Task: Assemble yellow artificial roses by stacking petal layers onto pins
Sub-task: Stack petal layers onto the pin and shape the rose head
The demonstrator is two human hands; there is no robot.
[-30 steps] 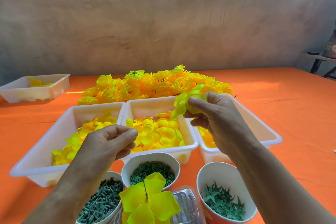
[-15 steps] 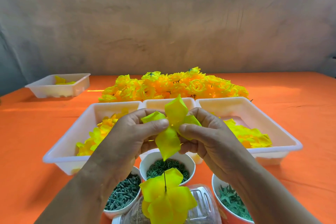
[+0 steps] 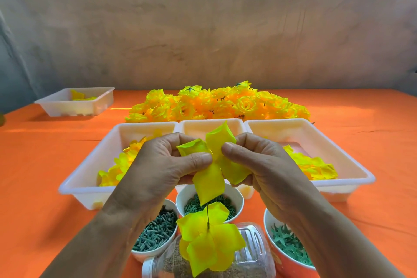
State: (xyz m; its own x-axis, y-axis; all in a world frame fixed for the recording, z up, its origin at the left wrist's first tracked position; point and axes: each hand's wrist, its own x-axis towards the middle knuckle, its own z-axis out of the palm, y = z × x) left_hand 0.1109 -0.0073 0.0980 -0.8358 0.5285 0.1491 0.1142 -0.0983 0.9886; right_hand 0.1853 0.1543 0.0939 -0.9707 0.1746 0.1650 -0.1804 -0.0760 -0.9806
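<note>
Yellow fabric, a four-lobed petal layer (image 3: 208, 178), was pinched at its centre by both your hands, left hand (image 3: 158, 165) and right hand (image 3: 268, 165), in the air above a white bowl (image 3: 240, 201) near the desk's (image 3: 45, 187) near edge. To do this well, you needed to find the centre hole and lower the layer level, straight down the pin (image 3: 207, 215). That pin stood nearly upright, tip pointing at the layer's hanging lobe, rising from the stacked petals (image 3: 209, 248).

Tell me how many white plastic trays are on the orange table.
4. Three sit side by side mid-table: left tray, middle tray, right tray. The fourth tray stands apart at the far left. None seems hidden.
</note>
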